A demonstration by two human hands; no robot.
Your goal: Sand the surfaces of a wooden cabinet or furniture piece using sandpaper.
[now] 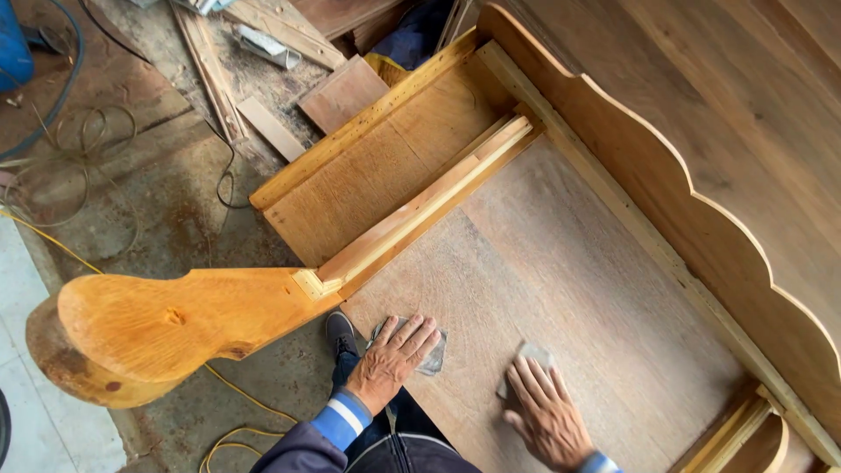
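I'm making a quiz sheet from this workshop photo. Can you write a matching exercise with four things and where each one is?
Things:
1. left hand
2. right hand
3. carved armrest
4. yellow cable

Places:
A. on the floor below the armrest
B. flat on grey sandpaper near the panel's left edge
C. sticking out left, past the seat panel
D. on a grey sanding pad, further right on the panel

Pairs: 1-B, 2-D, 3-C, 4-A

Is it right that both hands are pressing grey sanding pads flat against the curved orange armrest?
Not quite. The head view shows the left hand and right hand each pressing a grey sanding pad against the flat wooden seat panel, not the curved orange armrest.
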